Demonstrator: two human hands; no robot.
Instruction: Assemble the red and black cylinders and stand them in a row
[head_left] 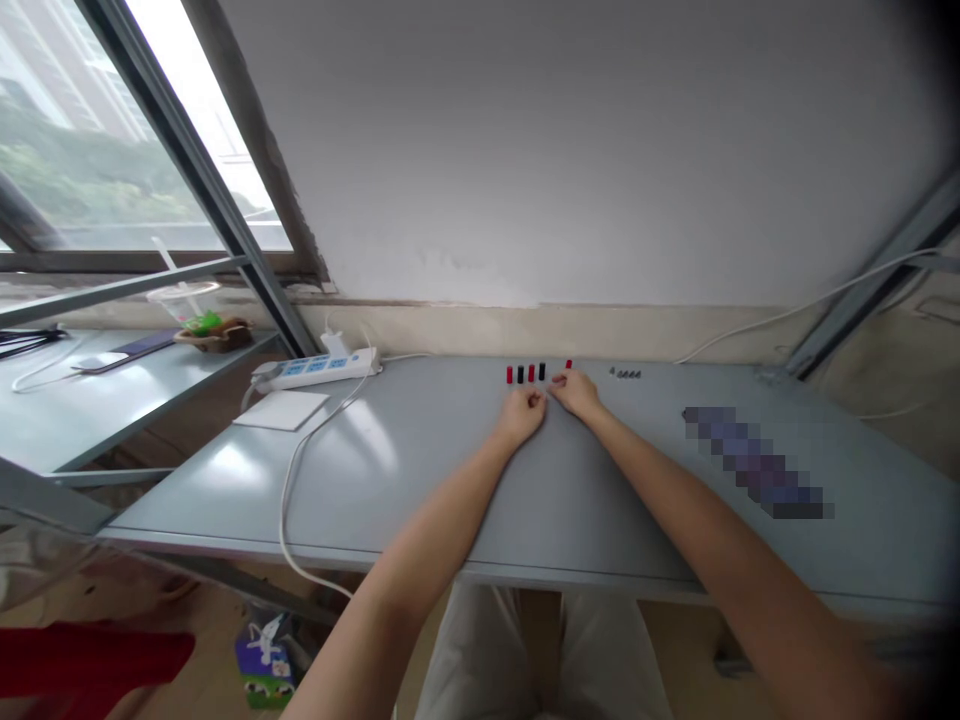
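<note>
My left hand (523, 413) rests on the grey desk (450, 480) with its fingers curled in, and I cannot tell whether anything is pinched inside them. Just beyond it, toward the wall (585, 180), four small cylinders stand upright in a row running left to right: a red one (509, 375), a black one (520, 374), a second red one (531, 373) and a second black one (542, 371). My right hand (576, 393) is just right of the row's end, fingers pointing leftward and bent close together; whether they hold something is too small to tell. A third red one (568, 364) shows just past its knuckles, partly hidden, so this hand is the nearer to it. Further right lie small dark pieces (628, 375), apart from both hands
</note>
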